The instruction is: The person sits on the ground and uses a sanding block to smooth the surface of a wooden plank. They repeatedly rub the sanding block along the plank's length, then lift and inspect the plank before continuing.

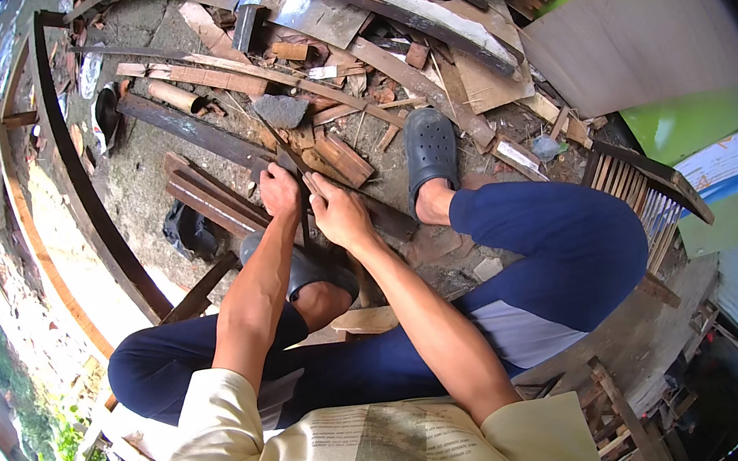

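My left hand [280, 192] is closed in a fist low over the scrap-strewn ground, and what lies inside it is hidden. Just to its right, my right hand [341, 214] has its fingers pressed together on a dark narrow strip [291, 155], which slants up to the left between the hands. Whether that strip is a blade or wood, I cannot tell. A dark wooden plank [188, 130] lies beneath, running past both hands to the right. Shorter brown boards [211, 200] rest left of my left hand.
My feet, in dark clogs [432, 151], stand on either side of my hands. A grey stone [279, 111] and a wood offcut [343, 159] lie beyond. Long boards [387, 7] pile up at the back. A dark frame [73, 166] curves along the left; a slatted wooden piece [636, 194] stands right.
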### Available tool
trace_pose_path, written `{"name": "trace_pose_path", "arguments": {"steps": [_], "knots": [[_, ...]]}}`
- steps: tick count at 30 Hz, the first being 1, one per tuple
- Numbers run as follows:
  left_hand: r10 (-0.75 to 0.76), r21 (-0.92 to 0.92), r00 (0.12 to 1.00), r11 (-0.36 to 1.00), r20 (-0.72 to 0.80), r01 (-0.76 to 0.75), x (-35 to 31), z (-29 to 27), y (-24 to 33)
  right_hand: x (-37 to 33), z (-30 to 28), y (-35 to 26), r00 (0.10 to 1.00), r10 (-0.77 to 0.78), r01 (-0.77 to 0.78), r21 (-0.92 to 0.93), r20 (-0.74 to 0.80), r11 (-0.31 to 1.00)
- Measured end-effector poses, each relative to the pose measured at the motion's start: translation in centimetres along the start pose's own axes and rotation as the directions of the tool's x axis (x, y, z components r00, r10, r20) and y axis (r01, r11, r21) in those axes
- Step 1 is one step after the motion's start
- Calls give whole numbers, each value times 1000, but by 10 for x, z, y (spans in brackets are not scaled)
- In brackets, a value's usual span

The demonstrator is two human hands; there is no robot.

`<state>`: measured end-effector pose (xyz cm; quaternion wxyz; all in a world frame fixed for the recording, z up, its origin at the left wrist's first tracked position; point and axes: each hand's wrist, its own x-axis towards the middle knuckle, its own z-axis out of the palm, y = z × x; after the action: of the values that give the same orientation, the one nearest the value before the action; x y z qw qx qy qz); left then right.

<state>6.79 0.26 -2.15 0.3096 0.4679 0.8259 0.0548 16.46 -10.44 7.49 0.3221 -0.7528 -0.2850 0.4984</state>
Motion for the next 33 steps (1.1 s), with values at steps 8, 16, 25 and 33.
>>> {"name": "trace_pose_path", "arguments": {"steps": [8,16,25,33], "knots": [[473,411,810,700,346,-584,-28,-48,-39,13,9,47,994,113,-114,108,9,988],[280,416,899,812,337,-409,-20,-63,-36,26,23,23,1000,-5,4,35,31,999],[33,-16,999,999,21,-32,5,-24,-19,29,17,21,999,-16,13,87,37,996],[-84,80,994,993,-64,89,3,-15,3,18,13,-10,998,57,-57,-7,34,998]]}}
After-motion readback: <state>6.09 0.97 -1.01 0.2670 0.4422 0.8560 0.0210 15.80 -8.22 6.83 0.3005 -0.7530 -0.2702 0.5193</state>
